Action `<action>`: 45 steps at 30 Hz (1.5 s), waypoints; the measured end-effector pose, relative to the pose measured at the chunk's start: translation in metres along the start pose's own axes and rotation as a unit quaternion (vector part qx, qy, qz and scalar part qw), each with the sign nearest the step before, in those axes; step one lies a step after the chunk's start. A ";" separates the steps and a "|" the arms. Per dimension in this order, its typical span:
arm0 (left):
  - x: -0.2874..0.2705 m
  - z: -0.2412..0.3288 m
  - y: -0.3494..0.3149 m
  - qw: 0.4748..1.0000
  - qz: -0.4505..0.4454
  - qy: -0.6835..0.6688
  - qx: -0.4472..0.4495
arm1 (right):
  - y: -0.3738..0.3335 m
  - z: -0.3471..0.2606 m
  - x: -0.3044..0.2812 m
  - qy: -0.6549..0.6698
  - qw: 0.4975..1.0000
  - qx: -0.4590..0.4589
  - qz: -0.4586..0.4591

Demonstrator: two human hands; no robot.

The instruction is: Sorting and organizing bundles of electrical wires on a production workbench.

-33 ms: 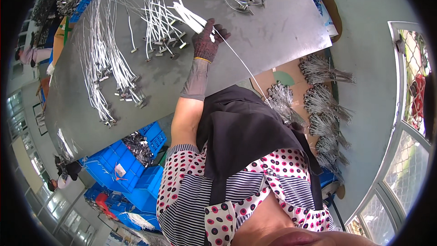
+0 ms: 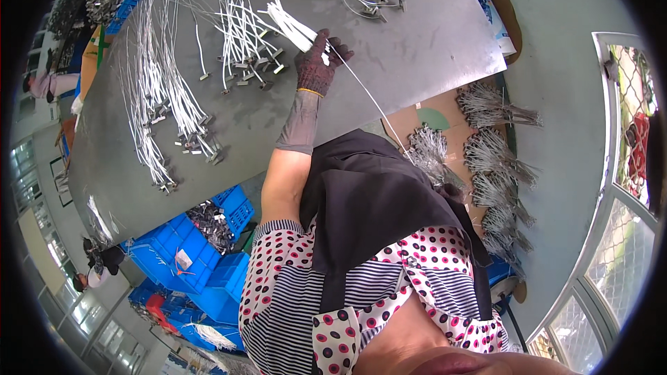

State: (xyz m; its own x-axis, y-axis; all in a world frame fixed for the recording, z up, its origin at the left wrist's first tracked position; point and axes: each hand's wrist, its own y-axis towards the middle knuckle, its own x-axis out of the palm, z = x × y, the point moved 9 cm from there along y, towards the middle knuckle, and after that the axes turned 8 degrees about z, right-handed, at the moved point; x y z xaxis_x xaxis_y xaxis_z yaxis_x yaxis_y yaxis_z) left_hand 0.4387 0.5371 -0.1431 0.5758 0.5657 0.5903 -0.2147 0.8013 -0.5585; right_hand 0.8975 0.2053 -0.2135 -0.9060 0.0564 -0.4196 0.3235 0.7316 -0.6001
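Beside left hand (image 2: 318,62), loose wire bundles (image 2: 240,35)

A grey metal worktable (image 2: 417,42) fills the upper view. Blue plastic crates (image 2: 208,264) stand stacked on the floor lower left — daylight enters through barred windows (image 2: 618,250) at far right, beyond a pale green floor (image 2: 563,153).

We see a gloved left hand (image 2: 316,62) gripping a bunch of white wires (image 2: 288,22) over a grey metal table (image 2: 417,42) strewn with more wire bundles (image 2: 156,97), blue crates (image 2: 208,264) below; the right hand seems hidden.
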 end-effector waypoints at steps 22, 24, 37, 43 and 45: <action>0.007 -0.029 -0.029 0.992 -0.067 0.101 -0.035 | 0.014 -0.075 0.032 -0.078 0.995 -0.049 -0.023; 0.003 -0.041 -0.038 0.984 -0.084 0.141 -0.069 | 0.035 -0.102 0.059 -0.101 0.990 -0.096 -0.025; 0.052 -0.040 -0.058 0.982 -0.017 0.188 0.027 | 0.034 -0.290 0.182 0.159 0.979 -0.105 -0.079; 0.034 0.014 -0.013 0.974 -0.009 0.215 0.077 | 0.048 -0.294 0.202 0.042 0.979 -0.106 -0.168; 0.039 0.009 -0.015 0.957 -0.026 0.282 0.061 | 0.062 -0.316 0.195 0.059 0.980 -0.156 -0.111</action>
State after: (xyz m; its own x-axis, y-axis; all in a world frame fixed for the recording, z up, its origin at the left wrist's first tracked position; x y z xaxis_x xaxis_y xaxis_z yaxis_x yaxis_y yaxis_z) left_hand 0.4569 0.5494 -0.1064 0.9154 0.3562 0.1873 -0.2446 0.8620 -0.4440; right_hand 0.6544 0.4766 -0.1175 -0.9758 -0.0622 -0.2098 0.0331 0.9057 -0.4225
